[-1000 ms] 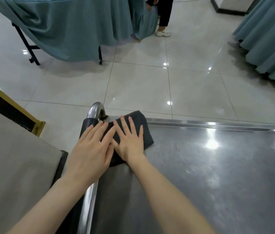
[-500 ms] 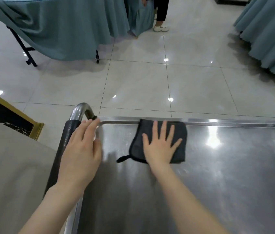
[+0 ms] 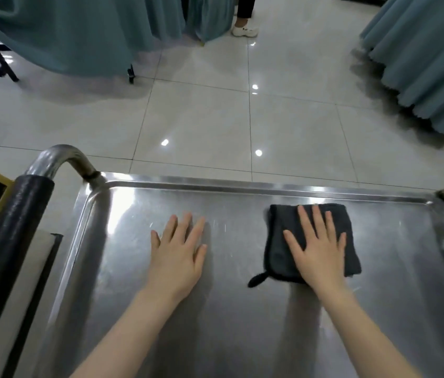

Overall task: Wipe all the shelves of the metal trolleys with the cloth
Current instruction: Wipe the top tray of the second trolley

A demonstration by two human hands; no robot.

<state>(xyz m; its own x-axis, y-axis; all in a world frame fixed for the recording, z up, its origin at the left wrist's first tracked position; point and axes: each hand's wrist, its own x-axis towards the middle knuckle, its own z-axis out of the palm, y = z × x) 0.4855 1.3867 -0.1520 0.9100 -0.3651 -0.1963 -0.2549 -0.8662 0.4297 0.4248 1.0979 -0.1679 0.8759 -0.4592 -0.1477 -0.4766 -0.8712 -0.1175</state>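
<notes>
Working on the top shelf (image 3: 242, 336) of a metal trolley. Pressing the folded dark cloth (image 3: 278, 241) flat against the shelf with the right hand (image 3: 319, 252), fingers straight and spread, nothing curled round the fabric: probably to keep the whole pad rubbing the steel rather than one bunched edge. Placed toward the shelf's far right corner, just short of its raised rim, a small loop trailing from the cloth toward the shelf's middle. Seemingly resting the left hand (image 3: 177, 257) bare on the shelf's middle, fingers straight and close together, holding nothing; likely there for bracing, and to stop the trolley rolling under the push. At the shelf's left end, a curved steel handle (image 3: 59, 156) with a black sleeve (image 3: 10, 241). Beyond the shelf's far rim, tiled floor (image 3: 215, 126) and teal table skirts (image 3: 79, 31). Impossible to judge the wiped share of the shelf from sheen alone; lower shelves out of view.
</notes>
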